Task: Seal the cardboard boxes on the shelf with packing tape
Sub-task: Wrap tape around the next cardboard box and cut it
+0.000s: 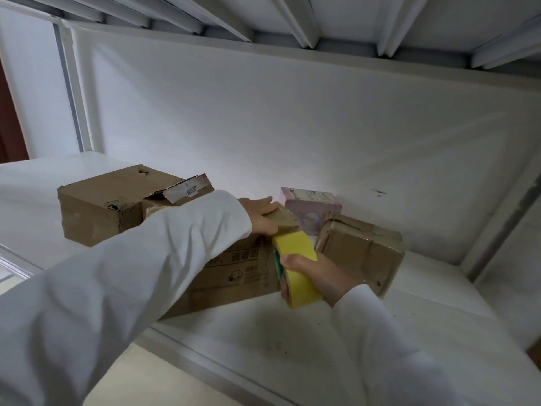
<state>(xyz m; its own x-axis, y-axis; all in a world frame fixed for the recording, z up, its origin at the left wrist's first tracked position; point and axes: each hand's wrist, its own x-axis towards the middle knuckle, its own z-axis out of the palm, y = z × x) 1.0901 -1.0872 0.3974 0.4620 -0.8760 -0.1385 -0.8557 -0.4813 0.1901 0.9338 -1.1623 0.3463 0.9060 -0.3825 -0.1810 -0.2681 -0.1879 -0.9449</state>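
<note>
A printed cardboard box (240,271) stands at the middle of the white shelf (424,306). My left hand (262,216) lies flat on its top right flap, pressing it down, with the white sleeve hiding most of the top. My right hand (314,275) grips a yellow roll of packing tape (295,265) against the box's right front corner. A larger brown box (99,203) sits at the left. A dented brown box (363,253) sits at the right, behind the tape roll.
A small box with a barcode label (187,190) rests between the left box and the middle one. A pink carton (310,208) stands against the white back wall. Another shelf's ribbed underside (292,22) hangs overhead. An upright post (503,218) bounds the right side.
</note>
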